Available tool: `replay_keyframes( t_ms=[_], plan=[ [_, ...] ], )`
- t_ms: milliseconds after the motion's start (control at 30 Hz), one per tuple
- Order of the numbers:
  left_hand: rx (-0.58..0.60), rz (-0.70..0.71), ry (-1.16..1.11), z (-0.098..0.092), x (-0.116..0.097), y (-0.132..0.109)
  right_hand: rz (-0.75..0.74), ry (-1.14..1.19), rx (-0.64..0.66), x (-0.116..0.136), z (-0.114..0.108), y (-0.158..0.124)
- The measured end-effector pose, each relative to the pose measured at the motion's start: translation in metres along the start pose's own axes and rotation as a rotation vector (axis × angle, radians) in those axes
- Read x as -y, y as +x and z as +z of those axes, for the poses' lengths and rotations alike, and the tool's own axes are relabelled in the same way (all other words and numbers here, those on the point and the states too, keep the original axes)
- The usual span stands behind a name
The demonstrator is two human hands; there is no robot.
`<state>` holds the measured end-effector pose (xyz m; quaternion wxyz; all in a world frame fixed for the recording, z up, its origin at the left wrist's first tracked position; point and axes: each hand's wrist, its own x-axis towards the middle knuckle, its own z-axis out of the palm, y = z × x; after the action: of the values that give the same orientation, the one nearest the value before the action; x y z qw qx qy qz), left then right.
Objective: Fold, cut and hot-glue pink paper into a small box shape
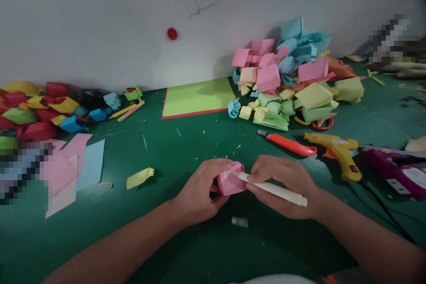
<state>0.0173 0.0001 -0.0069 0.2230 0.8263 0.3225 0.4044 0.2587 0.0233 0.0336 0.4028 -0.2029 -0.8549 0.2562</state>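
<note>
My left hand (199, 188) is closed around a small folded pink paper piece (230, 181), held just above the green mat. My right hand (286, 184) grips a white glue stick (278, 191) whose tip touches the top right of the pink piece. A small clear cap (239, 222) lies on the mat just below my hands.
An orange utility knife (288, 144), a yellow glue gun (337, 151) and a purple tool (392, 171) lie to the right. A heap of folded coloured paper (293, 84) sits at the back right, another (36, 113) at the left. A lime-green sheet (198, 96), flat pink and blue sheets (71, 164) and a yellow scrap (140, 177) lie on the mat.
</note>
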Motion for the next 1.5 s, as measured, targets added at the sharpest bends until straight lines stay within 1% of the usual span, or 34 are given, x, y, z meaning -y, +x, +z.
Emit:
replay_keyframes(
  t_ms=[433, 667, 867, 1500],
  plan=[
    [-0.015, 0.019, 0.0, -0.0001, 0.0005, 0.0007, 0.006, -0.007, 0.011, -0.001, 0.0001, -0.0015],
    [-0.006, 0.018, 0.001, -0.0001, -0.0003, 0.0017, -0.02, -0.007, 0.006, -0.0004, 0.0007, -0.0003],
    [-0.004, 0.009, 0.016, -0.0001, -0.0004, 0.0019, 0.006, -0.021, 0.018, -0.0007, 0.0001, -0.001],
    [-0.006, -0.007, 0.02, 0.0004, 0.0, 0.0002, 0.02, -0.03, 0.012, 0.0018, -0.0036, -0.0012]
  ],
)
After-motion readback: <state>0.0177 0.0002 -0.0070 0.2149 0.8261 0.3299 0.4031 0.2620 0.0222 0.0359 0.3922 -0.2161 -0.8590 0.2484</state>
